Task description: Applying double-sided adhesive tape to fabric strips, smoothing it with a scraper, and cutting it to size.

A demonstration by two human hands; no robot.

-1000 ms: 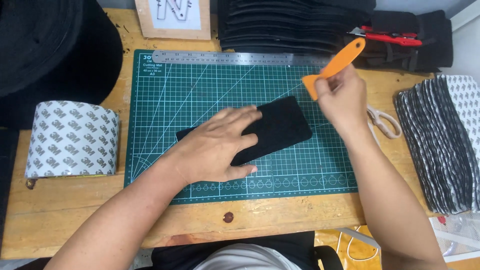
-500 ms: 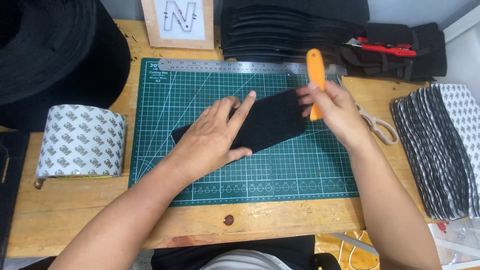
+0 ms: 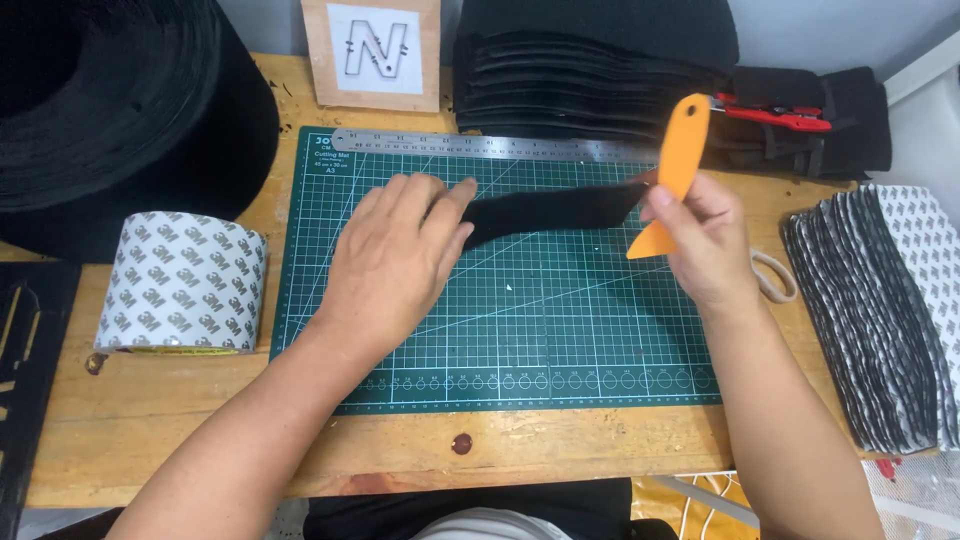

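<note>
- My left hand (image 3: 395,255) lies flat, palm down, on the left end of the black fabric strip (image 3: 545,208), pinning it to the green cutting mat (image 3: 520,340). The hand presses rather than closes; it grasps nothing.
- My right hand (image 3: 700,235) has a clenched grip on the orange plastic scraper (image 3: 672,170). The tool is lifted clear of the mat, rounded handle end up, wedge end down beside my palm.
- The strip runs across the upper half of the mat, just below the steel ruler (image 3: 490,146). Its right end sits at my right fingertips.
- Step in hand, as I judge it: smoothing the strip, with the scraper between strokes.
- Next move, as I judge it: the wedge edge has to come down flat on the strip, with the left hand holding the strip against sliding.
- Labels and packages:
  - A wide roll of backing tape (image 3: 182,283), white with a repeated grey printed pattern, lies on its side on the desk (image 3: 560,455) left of the mat.
  - A stack of sheets (image 3: 890,320) with the same white-and-grey backing lies fanned at the right edge.
  - A wooden plaque (image 3: 372,52) with a white panel and one outlined letter stands behind the mat.
  - A pile of black pieces (image 3: 570,85) sits behind the ruler, red-handled snips (image 3: 775,115) to its right.
</note>
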